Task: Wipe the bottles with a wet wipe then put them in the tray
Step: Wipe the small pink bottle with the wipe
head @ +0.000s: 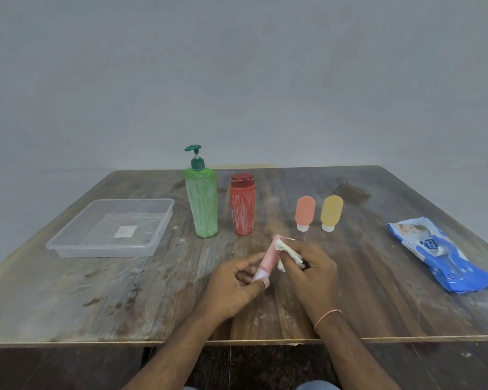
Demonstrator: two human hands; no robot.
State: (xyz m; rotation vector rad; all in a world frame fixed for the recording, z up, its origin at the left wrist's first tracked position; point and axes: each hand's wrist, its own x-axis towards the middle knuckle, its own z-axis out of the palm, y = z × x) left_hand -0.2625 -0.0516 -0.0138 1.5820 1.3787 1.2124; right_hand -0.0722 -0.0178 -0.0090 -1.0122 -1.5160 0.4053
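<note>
My left hand (pixel 234 285) grips a small pink tube bottle (pixel 268 257) by its pale cap end, tilted up and away from me. My right hand (pixel 307 271) pinches a crumpled white wet wipe (pixel 289 253) against the tube's right side. A tall green pump bottle (pixel 202 204) and a red bottle (pixel 243 205), both streaked with white, stand upright mid-table. To their right a small orange tube (pixel 304 211) and a small yellow tube (pixel 331 211) stand on their white caps. A clear plastic tray (pixel 68 243) lies at the left with no bottles in it.
A blue wet-wipe pack (pixel 434 251) lies flat near the table's right edge. The worn wooden table (pixel 96 299) has stains and white specks; its front edge runs just below my wrists. A plain grey wall stands behind.
</note>
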